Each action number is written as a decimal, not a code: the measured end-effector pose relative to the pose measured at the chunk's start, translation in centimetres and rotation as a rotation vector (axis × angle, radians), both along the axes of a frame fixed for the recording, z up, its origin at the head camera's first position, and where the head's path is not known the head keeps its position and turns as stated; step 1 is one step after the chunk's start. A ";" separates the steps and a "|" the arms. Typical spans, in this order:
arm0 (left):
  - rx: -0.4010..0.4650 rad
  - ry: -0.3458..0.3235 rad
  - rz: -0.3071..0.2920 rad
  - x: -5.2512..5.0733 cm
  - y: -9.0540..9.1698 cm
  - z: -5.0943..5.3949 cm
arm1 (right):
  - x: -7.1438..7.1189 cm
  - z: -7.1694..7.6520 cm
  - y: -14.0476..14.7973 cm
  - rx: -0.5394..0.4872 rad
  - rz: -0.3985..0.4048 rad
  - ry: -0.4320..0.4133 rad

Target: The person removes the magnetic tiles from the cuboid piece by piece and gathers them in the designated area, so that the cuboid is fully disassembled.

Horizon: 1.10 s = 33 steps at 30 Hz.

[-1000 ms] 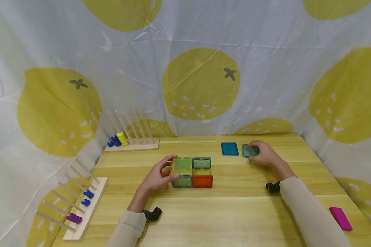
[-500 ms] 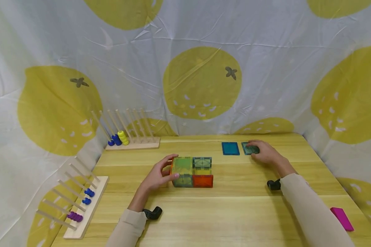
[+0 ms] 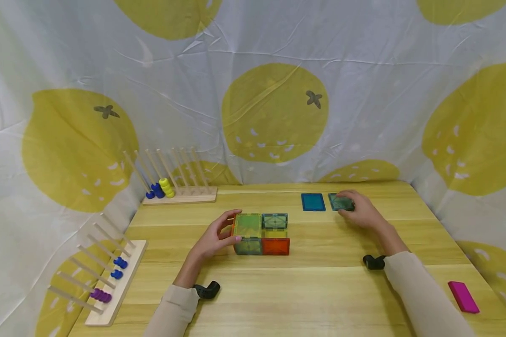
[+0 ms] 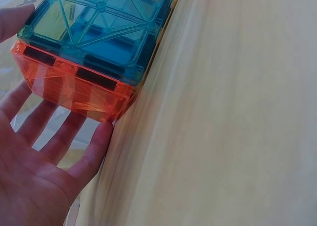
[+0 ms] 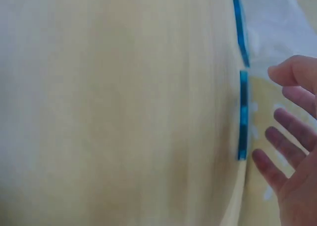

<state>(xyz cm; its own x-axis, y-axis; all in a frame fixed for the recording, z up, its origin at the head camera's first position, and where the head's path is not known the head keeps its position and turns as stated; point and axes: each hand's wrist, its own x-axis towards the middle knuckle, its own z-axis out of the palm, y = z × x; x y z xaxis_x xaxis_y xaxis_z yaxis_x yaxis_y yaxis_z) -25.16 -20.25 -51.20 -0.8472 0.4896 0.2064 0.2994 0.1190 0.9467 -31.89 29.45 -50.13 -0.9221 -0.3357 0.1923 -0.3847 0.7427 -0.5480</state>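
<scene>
In the head view a box of translucent magnetic tiles (image 3: 248, 225) stands mid-table, with a yellow-green top on its left half and an uncovered right half. My left hand (image 3: 211, 241) holds its left end, thumb at the near edge and index finger at the far edge. The left wrist view shows several fingertips against the orange end tile (image 4: 74, 82), beside a teal tile (image 4: 106, 30). My right hand (image 3: 360, 210) hovers with spread fingers over a dark teal tile (image 3: 334, 202), which lies flat. Left of that tile lies a blue tile (image 3: 313, 202).
Two wooden peg boards with coloured beads stand at left: one at the back (image 3: 185, 195), one nearer (image 3: 122, 295). A magenta block (image 3: 464, 296) lies near the right edge. Behind the table (image 3: 312, 299) hangs a lemon-print cloth (image 3: 362, 93).
Little differs. The fingers of my right hand have shifted slightly over the dark teal tile. My left hand and the tile box stay in place.
</scene>
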 end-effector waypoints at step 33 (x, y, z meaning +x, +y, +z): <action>0.014 -0.081 0.045 0.3 0.6 0.3 | 8.6 2.1 -9.5 -0.440 0.241 -0.041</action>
<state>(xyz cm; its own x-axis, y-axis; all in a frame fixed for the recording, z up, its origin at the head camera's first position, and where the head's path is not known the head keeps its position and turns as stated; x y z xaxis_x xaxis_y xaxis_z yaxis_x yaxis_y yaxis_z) -24.83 -19.66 -50.88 -0.8825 0.4482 0.1426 0.2163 0.1176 0.9692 -23.27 19.93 -48.03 -0.8383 -0.4350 0.3286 -0.4882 0.3307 -0.8076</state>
